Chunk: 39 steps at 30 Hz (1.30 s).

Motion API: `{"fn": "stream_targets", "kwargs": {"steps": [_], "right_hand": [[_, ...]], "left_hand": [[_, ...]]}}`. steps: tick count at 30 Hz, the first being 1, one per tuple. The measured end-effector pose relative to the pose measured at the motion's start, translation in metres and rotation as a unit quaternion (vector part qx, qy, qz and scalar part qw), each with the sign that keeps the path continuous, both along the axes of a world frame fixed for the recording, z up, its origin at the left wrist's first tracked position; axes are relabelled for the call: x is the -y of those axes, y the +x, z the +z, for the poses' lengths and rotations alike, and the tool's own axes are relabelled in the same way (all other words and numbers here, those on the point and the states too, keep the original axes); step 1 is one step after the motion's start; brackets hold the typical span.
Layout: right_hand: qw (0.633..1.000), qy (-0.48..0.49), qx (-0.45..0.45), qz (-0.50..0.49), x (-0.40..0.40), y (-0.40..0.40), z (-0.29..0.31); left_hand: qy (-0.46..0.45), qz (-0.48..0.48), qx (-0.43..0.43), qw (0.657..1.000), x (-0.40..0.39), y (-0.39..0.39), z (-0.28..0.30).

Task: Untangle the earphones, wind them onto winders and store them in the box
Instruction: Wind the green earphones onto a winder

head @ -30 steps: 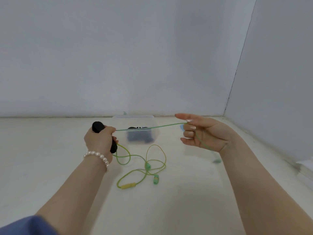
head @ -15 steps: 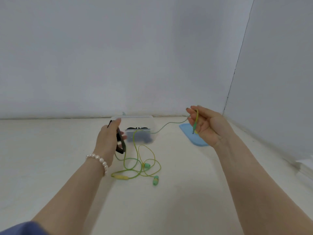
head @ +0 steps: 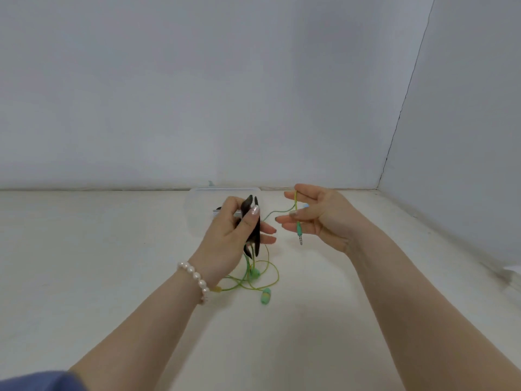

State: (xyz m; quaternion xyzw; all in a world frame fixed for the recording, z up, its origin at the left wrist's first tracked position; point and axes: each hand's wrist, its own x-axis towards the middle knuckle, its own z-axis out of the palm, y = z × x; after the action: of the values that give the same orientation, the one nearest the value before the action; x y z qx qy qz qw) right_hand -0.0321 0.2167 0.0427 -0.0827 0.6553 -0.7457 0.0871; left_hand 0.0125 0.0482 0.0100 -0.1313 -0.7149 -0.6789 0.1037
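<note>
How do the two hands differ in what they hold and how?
The left hand wraps its grip round the black winder, held upright; the right hand pinches the green cable near its plug, which dangles. The left wrist wears a pearl bracelet; the right is bare. Both are raised above the table.

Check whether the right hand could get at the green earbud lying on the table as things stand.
Probably yes: the earbud lies in the open on the table with nothing over it. But the right hand is pinching the cable near the plug, so it isn't free.
</note>
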Motion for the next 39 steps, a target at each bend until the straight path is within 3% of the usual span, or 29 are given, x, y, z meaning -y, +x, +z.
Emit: {"fn": "stream_targets", "kwargs": {"steps": [2,4,7,10,12,18,21,26,33,37,39], "right_hand": [[0.999,0.046,-0.013,-0.021,0.001,-0.001,-0.002],[0.995,0.083,-0.025,-0.046,0.001,-0.002,-0.004],[0.988,0.117,-0.033,-0.090,-0.001,-0.005,-0.006],[0.979,0.160,-0.025,-0.123,-0.004,-0.006,-0.007],[0.978,0.162,-0.019,-0.128,-0.003,-0.006,-0.007],[0.990,0.088,-0.017,-0.109,-0.004,-0.008,-0.005],[0.989,0.085,-0.017,-0.120,-0.003,-0.009,-0.003],[0.999,-0.008,-0.009,-0.052,0.000,-0.008,-0.002],[0.988,-0.145,0.034,-0.052,0.009,-0.008,-0.008],[0.983,-0.181,0.018,-0.024,0.013,-0.004,-0.009],[0.990,-0.139,-0.008,-0.021,0.016,-0.003,-0.012]], "left_hand": [[-0.113,0.085,-0.118,0.983,0.004,-0.002,-0.005],[-0.120,0.130,-0.167,0.970,0.008,-0.005,-0.006],[0.025,0.128,-0.102,0.986,0.013,-0.010,0.001],[0.195,0.029,0.005,0.980,0.013,-0.008,0.009],[0.245,-0.040,0.053,0.967,0.010,-0.004,0.010],[0.243,-0.120,0.092,0.958,0.007,-0.002,0.006],[0.260,-0.107,0.081,0.956,0.006,-0.002,0.009],[0.347,-0.055,0.060,0.934,0.017,-0.005,0.018],[0.210,-0.099,0.139,0.963,-0.003,-0.001,-0.001],[0.249,-0.119,0.172,0.946,-0.007,-0.001,-0.003],[0.260,-0.114,0.191,0.940,-0.008,-0.002,-0.003]]}}
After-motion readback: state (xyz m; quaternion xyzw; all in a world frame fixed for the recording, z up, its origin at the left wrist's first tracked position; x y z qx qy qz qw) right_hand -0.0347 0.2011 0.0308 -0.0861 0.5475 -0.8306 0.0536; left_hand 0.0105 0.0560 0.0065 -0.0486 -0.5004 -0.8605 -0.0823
